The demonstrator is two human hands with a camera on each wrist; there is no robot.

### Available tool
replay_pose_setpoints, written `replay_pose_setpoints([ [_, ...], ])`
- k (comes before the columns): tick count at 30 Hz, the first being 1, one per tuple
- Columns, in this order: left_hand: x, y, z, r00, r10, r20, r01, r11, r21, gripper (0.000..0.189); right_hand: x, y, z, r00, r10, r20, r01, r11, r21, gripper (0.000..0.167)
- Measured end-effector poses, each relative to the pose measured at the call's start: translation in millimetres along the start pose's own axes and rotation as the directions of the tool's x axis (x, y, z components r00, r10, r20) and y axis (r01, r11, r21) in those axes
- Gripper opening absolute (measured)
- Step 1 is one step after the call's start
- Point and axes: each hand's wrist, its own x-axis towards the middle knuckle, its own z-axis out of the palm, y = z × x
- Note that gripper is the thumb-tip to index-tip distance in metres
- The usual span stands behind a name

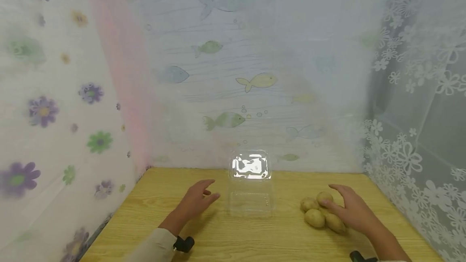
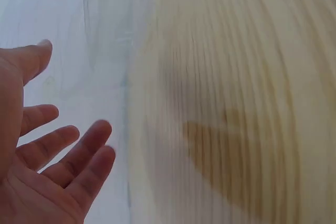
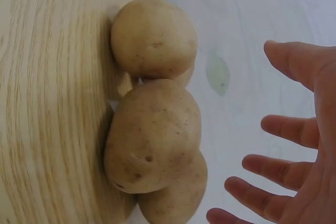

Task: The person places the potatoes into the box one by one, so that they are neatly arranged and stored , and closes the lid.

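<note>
Several potatoes (image 1: 315, 218) lie in a tight cluster on the right part of the wooden table. Over their right side hovers my right hand (image 1: 352, 209), thumb and fingers spread with nothing held. The right wrist view shows the potatoes (image 3: 152, 135) close up, apart from the fingertips (image 3: 273, 45). A clear plastic clamshell box (image 1: 250, 203) stands mid-table with its lid raised at the back; no contents show in it. Left of the box, my left hand (image 1: 196, 200) is held above the table, its fingers loosely extended and holding nothing. In the left wrist view its fingers (image 2: 89, 177) are apart.
The light wooden table (image 1: 204, 241) ends at a hanging curtain with fish drawings (image 1: 225, 92) behind. Flower-patterned sheets hang at the left (image 1: 54, 140) and right (image 1: 418, 132). A black wrist device (image 1: 183, 244) sits at my left cuff.
</note>
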Motion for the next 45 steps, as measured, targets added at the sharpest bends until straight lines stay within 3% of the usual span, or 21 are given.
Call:
replay_pose_setpoints([
  [5, 8.4, 5.6, 11.4, 1.000, -0.012, 0.001, 0.012, 0.994, -0.112, 0.064, -2.7, 4, 2, 0.999, 0.042, -0.005, -0.042, 0.998, 0.047, 0.073],
  [12, 14.5, 8.8, 22.5, 1.000, 0.010, 0.008, -0.009, 0.991, -0.131, 0.062, -3.0, 19, 5, 0.991, 0.128, 0.034, -0.132, 0.983, 0.131, 0.077],
  [22, 19.5, 6.7, 37.2, 0.997, 0.075, 0.017, -0.071, 0.982, -0.173, 0.059, -10.0, 43, 11, 0.965, 0.243, 0.099, -0.262, 0.915, 0.308, 0.082],
  [33, 15.9, 9.1, 41.0, 0.996, 0.087, 0.005, -0.085, 0.981, -0.174, 0.058, -14.1, 47, 19, 0.971, 0.227, 0.081, -0.241, 0.894, 0.378, 0.075],
  [45, 16.8, 16.4, 36.1, 0.997, 0.081, 0.007, -0.078, 0.981, -0.176, 0.053, -12.0, 47, 18, 0.989, 0.142, 0.030, -0.144, 0.932, 0.333, 0.060],
])
